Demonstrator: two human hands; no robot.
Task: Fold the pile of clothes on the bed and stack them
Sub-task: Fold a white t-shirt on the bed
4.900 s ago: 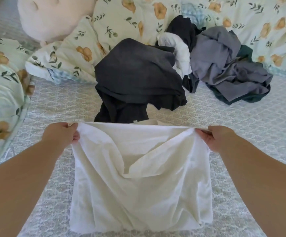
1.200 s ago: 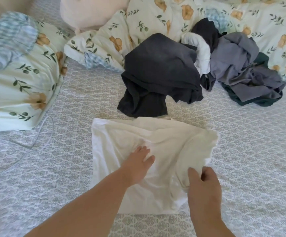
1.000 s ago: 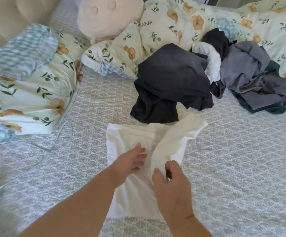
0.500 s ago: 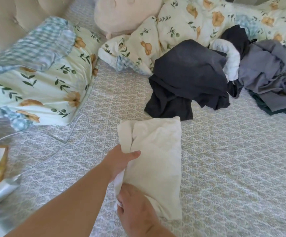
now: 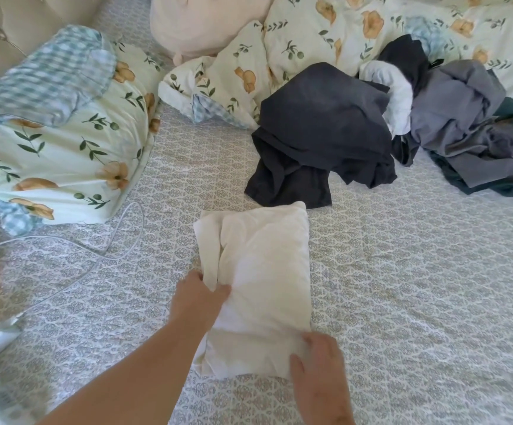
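Note:
A cream-white garment (image 5: 258,277), folded into a narrow rectangle, lies on the patterned bedspread (image 5: 402,286) in front of me. My left hand (image 5: 197,299) grips its left edge about halfway down, fingers tucked under the fold. My right hand (image 5: 319,369) holds its near right corner. Behind it sits the unfolded pile: a dark charcoal garment (image 5: 319,130), a white piece (image 5: 396,90), a grey garment (image 5: 463,118), and a dark green one (image 5: 494,185) under the grey.
A floral pillow (image 5: 56,139) with a blue checked cloth on top lies at the left. A floral duvet (image 5: 310,35) and a pink cushion (image 5: 200,23) run along the back. A white cable (image 5: 95,250) trails over the bedspread at the left.
The spread white garment was folded over from the right into a narrow rectangle. My left hand went from lying flat on it to gripping its left edge; my right hand moved to its near right corner.

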